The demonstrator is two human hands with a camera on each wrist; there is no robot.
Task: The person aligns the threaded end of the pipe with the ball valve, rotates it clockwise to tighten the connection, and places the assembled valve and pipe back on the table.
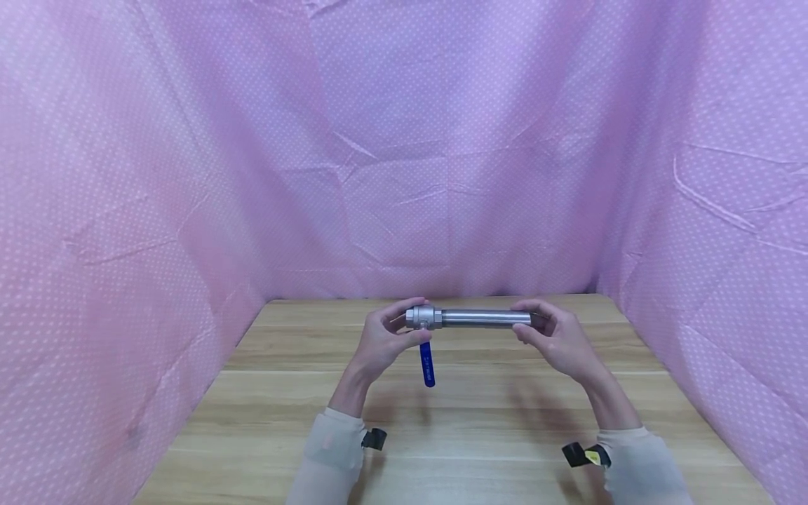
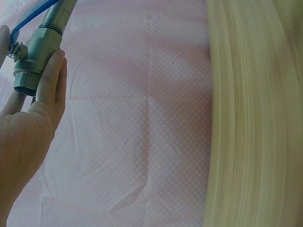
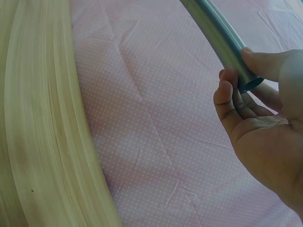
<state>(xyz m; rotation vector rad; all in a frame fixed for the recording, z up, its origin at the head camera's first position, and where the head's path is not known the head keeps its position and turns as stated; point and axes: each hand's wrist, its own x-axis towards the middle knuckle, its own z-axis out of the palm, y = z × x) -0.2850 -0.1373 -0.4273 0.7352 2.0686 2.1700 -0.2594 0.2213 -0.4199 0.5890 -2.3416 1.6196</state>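
Observation:
A silver ball valve [image 1: 424, 317] with a blue lever handle [image 1: 427, 365] is joined to a metal pipe [image 1: 482, 318], the two forming one level line above the table. My left hand [image 1: 381, 340] grips the valve body, thumb at the base of the lever and fingers along the far side. The lever points down toward me. At the pipe's other end, my right hand [image 1: 558, 340] pinches it between thumb and fingers. Threads on the pipe [image 2: 53, 21] show where it enters the valve in the left wrist view. The pipe's open end [image 3: 252, 85] faces the right palm.
Under the hands lies a wood-grain table [image 1: 454, 435]. Pink dotted cloth [image 1: 404, 154] hangs behind it and along both sides. Each wrist wears a dark strap-on camera, one on the left [image 1: 374, 439] and one on the right [image 1: 574, 454].

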